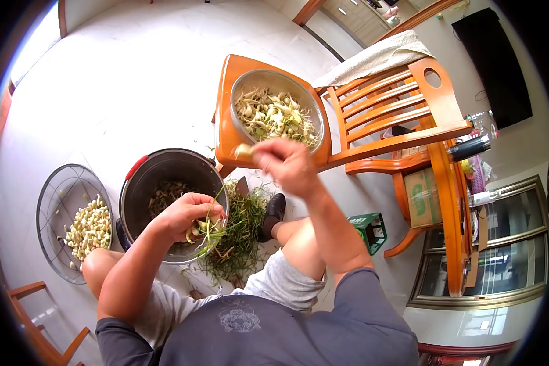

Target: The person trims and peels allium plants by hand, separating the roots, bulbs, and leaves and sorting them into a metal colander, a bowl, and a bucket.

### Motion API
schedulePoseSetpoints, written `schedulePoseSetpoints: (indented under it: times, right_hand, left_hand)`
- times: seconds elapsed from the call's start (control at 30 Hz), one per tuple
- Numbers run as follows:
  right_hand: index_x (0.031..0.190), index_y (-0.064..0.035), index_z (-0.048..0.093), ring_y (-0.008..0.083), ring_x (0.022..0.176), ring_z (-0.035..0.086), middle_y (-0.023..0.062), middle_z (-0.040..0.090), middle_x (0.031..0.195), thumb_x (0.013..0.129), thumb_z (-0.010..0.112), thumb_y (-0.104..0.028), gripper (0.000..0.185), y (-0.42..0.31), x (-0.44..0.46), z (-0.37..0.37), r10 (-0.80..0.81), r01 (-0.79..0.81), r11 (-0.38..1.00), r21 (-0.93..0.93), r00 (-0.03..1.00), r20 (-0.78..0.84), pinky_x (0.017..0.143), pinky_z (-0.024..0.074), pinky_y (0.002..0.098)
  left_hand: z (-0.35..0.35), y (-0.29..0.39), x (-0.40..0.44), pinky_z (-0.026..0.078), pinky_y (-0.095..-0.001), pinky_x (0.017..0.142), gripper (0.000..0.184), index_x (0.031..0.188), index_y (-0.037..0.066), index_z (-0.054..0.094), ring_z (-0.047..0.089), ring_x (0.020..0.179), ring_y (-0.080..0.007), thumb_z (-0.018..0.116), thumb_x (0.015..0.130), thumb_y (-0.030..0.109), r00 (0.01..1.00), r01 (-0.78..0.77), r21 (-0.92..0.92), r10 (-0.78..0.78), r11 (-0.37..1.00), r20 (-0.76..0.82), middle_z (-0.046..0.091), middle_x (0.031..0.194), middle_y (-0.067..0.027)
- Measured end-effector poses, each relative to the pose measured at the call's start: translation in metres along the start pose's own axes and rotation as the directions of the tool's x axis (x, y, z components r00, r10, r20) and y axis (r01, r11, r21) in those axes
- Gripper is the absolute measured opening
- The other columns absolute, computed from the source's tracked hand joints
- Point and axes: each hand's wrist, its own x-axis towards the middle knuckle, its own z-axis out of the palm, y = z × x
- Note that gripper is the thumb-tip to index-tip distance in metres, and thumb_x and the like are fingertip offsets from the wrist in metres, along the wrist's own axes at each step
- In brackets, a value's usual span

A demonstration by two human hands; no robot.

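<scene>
My left hand (186,218) is closed around several small onion bulbs with green stalks (208,233), held over the rim of a dark pot (137,183). In front of a metal bowl (235,113) on a wooden chair, my right hand (285,165) is slightly blurred. Its fingers pinch a pale onion bulb (244,150). Untrimmed onion bulbs (277,114) with roots fill much of the bowl. Brownish scraps (168,194) lie inside the pot. To its left, a wire basket (44,210) holds trimmed white bulbs (88,229).
Cut green tops (238,238) are heaped on the floor between the pot and my shoe (274,213). The wooden chair (226,91) carries the bowl, with a cloth (381,58) over its back. A green crate (372,232) stands at the right, near a cardboard box (423,198).
</scene>
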Motion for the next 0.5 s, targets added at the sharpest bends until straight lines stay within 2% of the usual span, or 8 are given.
schedulePoseSetpoints:
  times: [0.07, 0.1, 0.13, 0.2, 0.27, 0.37, 0.47, 0.5]
  right_hand:
    - [0.103, -0.0021, 0.068, 0.0069, 0.065, 0.058, 0.0019, 0.065, 0.077, 0.086, 0.064, -0.008, 0.018, -0.008, 0.026, -0.028, 0.022, -0.031, 0.997, -0.073, 0.993, -0.116, 0.056, 0.0465, 0.0218]
    - [0.102, -0.0002, 0.067, 0.006, 0.062, 0.057, 0.0021, 0.064, 0.074, 0.085, 0.065, -0.005, 0.018, -0.001, 0.041, -0.041, -0.011, 0.007, 1.0, -0.024, 0.987, -0.16, 0.051, 0.0451, 0.0206]
    - [0.102, 0.0016, 0.066, 0.0055, 0.06, 0.057, 0.0024, 0.064, 0.074, 0.084, 0.066, -0.006, 0.019, 0.017, 0.06, -0.06, -0.08, 0.047, 0.986, -0.162, 0.976, -0.204, 0.05, 0.045, 0.0204]
    - [0.096, 0.0021, 0.069, 0.0133, 0.069, 0.065, 0.0089, 0.07, 0.079, 0.078, 0.07, -0.013, 0.023, 0.052, 0.089, -0.1, -0.034, -0.069, 0.944, -0.324, 0.952, -0.303, 0.064, 0.0513, 0.0258]
    - [0.09, 0.0011, 0.07, 0.0181, 0.071, 0.067, 0.0125, 0.07, 0.078, 0.077, 0.072, -0.02, 0.025, 0.081, 0.102, -0.127, -0.023, -0.15, 0.857, -0.493, 0.944, -0.328, 0.067, 0.052, 0.0287]
    - [0.086, -0.0001, 0.071, 0.0224, 0.073, 0.068, 0.0145, 0.07, 0.079, 0.075, 0.072, -0.025, 0.027, 0.095, 0.103, -0.13, 0.048, -0.244, 0.785, -0.57, 0.941, -0.336, 0.07, 0.0523, 0.0323]
    - [0.084, -0.0004, 0.071, 0.0237, 0.073, 0.068, 0.0147, 0.07, 0.078, 0.074, 0.072, -0.026, 0.027, 0.106, 0.105, -0.123, 0.017, -0.242, 0.78, -0.577, 0.93, -0.368, 0.07, 0.0523, 0.0334]
    - [0.083, -0.0007, 0.071, 0.0248, 0.074, 0.068, 0.0151, 0.069, 0.078, 0.074, 0.072, -0.026, 0.027, 0.11, 0.107, -0.122, 0.033, -0.278, 0.776, -0.567, 0.915, -0.403, 0.071, 0.0523, 0.0339]
  left_hand:
    - [-0.007, -0.005, 0.004, 0.051, -0.0239, 0.055, 0.018, 0.086, -0.001, 0.064, 0.063, 0.062, -0.011, 0.064, 0.089, 0.017, 1.0, -0.005, -0.023, 0.005, 1.0, -0.009, 0.065, 0.076, -0.006]
    - [-0.009, -0.006, 0.004, 0.051, -0.0235, 0.054, 0.018, 0.085, -0.001, 0.064, 0.062, 0.061, -0.0107, 0.064, 0.089, 0.016, 1.0, -0.002, -0.041, 0.002, 0.999, -0.013, 0.065, 0.075, -0.0058]
    - [-0.01, -0.006, 0.005, 0.051, -0.023, 0.053, 0.017, 0.085, -0.001, 0.064, 0.062, 0.06, -0.0105, 0.064, 0.089, 0.016, 1.0, 0.001, -0.058, -0.002, 0.998, -0.019, 0.065, 0.074, -0.0057]
    - [-0.004, -0.001, 0.003, 0.051, -0.0221, 0.052, 0.016, 0.084, -0.001, 0.063, 0.062, 0.058, -0.0102, 0.064, 0.089, 0.015, 0.999, -0.007, -0.096, 0.003, 0.995, -0.048, 0.064, 0.072, -0.0051]
    - [-0.006, 0.0, 0.003, 0.051, -0.0225, 0.052, 0.016, 0.083, -0.001, 0.063, 0.061, 0.058, -0.0103, 0.064, 0.089, 0.014, 0.998, -0.004, -0.117, -0.003, 0.993, -0.064, 0.064, 0.071, -0.0049]
    - [-0.01, -0.001, 0.004, 0.051, -0.0224, 0.052, 0.016, 0.082, -0.001, 0.063, 0.061, 0.058, -0.0104, 0.064, 0.089, 0.014, 0.998, -0.031, -0.142, 0.022, 0.989, -0.064, 0.064, 0.071, -0.005]
    - [-0.015, -0.003, 0.005, 0.053, -0.0251, 0.059, 0.015, 0.084, -0.001, 0.063, 0.063, 0.064, -0.0127, 0.062, 0.088, 0.013, 0.997, -0.02, -0.123, 0.011, 0.992, -0.072, 0.065, 0.076, -0.0072]
    - [-0.014, -0.003, 0.006, 0.052, -0.0242, 0.056, 0.015, 0.083, -0.001, 0.063, 0.062, 0.061, -0.0119, 0.062, 0.088, 0.013, 0.997, -0.019, -0.132, 0.009, 0.991, -0.072, 0.064, 0.074, -0.0063]
